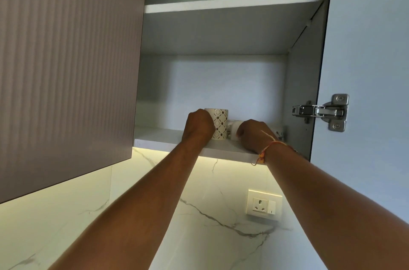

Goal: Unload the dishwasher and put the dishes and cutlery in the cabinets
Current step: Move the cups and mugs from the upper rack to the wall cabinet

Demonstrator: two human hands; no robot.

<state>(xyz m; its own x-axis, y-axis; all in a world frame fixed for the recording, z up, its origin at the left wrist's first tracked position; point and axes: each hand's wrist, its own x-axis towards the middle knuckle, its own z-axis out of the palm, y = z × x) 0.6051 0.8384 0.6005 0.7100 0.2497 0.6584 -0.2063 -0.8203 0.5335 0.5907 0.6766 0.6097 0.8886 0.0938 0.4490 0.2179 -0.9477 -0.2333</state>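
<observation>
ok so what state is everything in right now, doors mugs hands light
right cabinet door, open
ribbed left door, shut
patterned mug, upright on the lowest shelf, gripped by the left hand
white mug, on the same shelf, mostly hidden, right hand curled round it
under-cabinet light, on
wall socket, nothing plugged in

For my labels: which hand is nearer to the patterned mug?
Left. The left hand holds the patterned mug at its left side; the right hand is to its right, on a white cup.
</observation>
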